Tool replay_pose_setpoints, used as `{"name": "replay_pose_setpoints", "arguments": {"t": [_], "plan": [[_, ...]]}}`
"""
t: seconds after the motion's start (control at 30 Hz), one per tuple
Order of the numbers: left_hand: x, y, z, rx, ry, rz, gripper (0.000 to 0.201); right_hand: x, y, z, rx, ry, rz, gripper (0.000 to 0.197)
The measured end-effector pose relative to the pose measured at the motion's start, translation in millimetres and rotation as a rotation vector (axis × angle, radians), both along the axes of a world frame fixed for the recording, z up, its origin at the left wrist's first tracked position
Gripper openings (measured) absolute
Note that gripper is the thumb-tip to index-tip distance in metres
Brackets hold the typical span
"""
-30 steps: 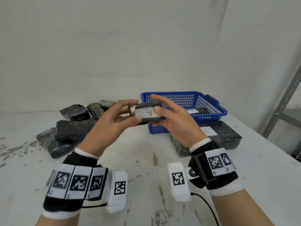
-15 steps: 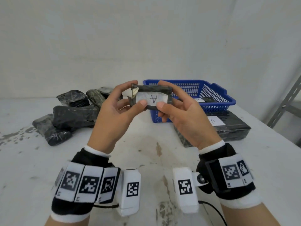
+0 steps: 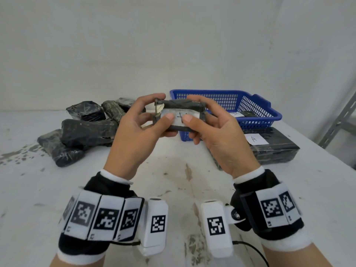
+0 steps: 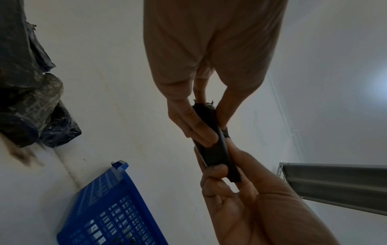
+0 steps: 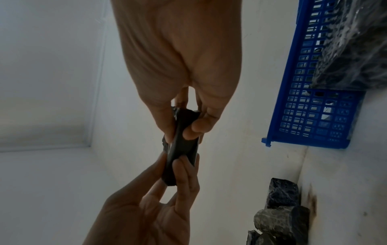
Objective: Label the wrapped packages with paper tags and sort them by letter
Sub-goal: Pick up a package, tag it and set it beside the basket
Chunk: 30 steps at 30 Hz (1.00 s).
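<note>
Head view — both thumbs press package's (image 3: 181,105) tag (image 3: 179,117), letter unclear.

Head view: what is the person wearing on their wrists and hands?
The left hand and right hand are bare. Each wrist has a black band with white cuff edges, white tags printed with black square codes, and a white box camera with its own code. A thin black cable trails from the right unit.
</note>
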<state>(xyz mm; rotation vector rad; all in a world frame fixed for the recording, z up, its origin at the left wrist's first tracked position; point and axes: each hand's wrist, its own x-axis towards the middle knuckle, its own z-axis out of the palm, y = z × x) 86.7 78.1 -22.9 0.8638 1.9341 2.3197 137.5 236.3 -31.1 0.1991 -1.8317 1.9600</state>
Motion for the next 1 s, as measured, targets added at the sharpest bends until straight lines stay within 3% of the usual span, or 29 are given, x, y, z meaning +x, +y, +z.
{"name": "replay_pose_setpoints", "arguments": {"t": [0.27,0.6,0.73,1.0], "plan": [[-1.9,0.3,-0.8,0.013,-0.03,0.03,0.023,0.0,-1.2,0.3,-0.004,-0.004,-0.008,0.027],[-1.1,2.8,-2.5,-0.063,-0.01,0.082,0.027,2.3,-1.8,0.2,0.02,0.012,-0.058,0.017],[0.1,1.9,-1.0,-0.033,-0.034,0.019,0.034,1.8,-0.6,-0.6,-0.008,0.014,-0.026,0.016],[0.7,1.3,0.4,-0.007,-0.018,-0.026,0.034,0.6,0.5,0.7,0.025,0.02,-0.082,0.033]]}}
